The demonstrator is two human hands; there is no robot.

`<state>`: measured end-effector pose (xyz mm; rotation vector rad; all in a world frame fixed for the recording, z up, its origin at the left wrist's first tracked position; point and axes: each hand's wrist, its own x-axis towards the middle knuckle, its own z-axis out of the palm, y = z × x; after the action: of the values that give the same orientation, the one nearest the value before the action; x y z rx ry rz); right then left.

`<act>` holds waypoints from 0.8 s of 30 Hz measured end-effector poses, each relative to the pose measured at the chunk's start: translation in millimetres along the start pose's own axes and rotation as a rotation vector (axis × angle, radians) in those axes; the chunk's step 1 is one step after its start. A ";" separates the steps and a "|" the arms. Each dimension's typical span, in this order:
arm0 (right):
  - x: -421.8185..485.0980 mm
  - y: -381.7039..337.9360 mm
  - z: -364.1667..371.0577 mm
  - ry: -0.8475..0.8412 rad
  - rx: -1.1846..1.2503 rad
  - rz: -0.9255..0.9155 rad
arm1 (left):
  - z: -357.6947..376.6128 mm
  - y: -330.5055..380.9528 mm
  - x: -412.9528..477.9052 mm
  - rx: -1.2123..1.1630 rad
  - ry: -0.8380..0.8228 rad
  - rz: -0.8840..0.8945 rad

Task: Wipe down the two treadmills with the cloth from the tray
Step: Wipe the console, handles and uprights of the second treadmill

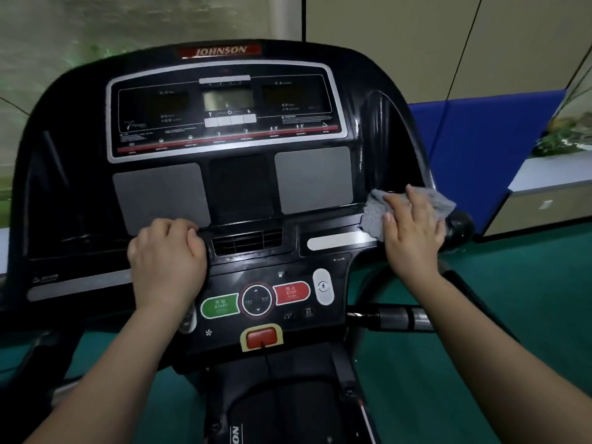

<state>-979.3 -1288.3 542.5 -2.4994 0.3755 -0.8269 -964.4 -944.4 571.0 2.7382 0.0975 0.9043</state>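
We read JOHNSON logo (221, 51) atop the treadmill (80, 187), green START button (220, 305), red STOP button (291, 292); display (227, 100) small print too blurred. Grey fuzzy cloth (373, 216), crumpled, sits at the treadmill's right edge, half hidden under our right hand (411, 232), fingers flat, pressing it. Left hand (166, 254) fingers curl over the treadmill's ledge, gripping it.

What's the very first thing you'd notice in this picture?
The right hand pressing a crumpled grey cloth flat against the right side of the big black treadmill console grabs the eye first. Next come the bright green START button and red STOP button low in the middle, near the left hand, which rests curled on the console's ledge.
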 end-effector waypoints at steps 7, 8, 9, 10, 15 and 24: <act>-19.6 -8.0 -1.9 -0.076 -0.042 -0.149 | -5.7 13.4 1.8 -0.108 -0.028 -0.003; -18.9 -5.0 -3.3 -0.081 -0.047 -0.156 | -5.5 25.5 1.8 -0.143 -0.036 0.022; -18.2 -1.2 -4.1 -0.076 -0.050 -0.157 | -4.2 39.9 1.8 -0.168 -0.050 0.071; -17.3 3.6 -4.6 -0.062 -0.053 -0.144 | -1.8 55.0 1.6 -0.186 -0.073 0.131; -0.8 50.4 -14.8 0.019 0.002 0.124 | 15.9 97.6 -5.4 -0.159 -0.149 0.280; 37.0 54.9 -16.1 -0.035 -0.066 0.095 | 19.3 101.5 -7.4 -0.069 -0.126 0.299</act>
<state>-966.2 -1355.1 543.3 -2.5316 0.5131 -0.7430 -960.5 -1047.6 578.3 2.7804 -0.3688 0.7846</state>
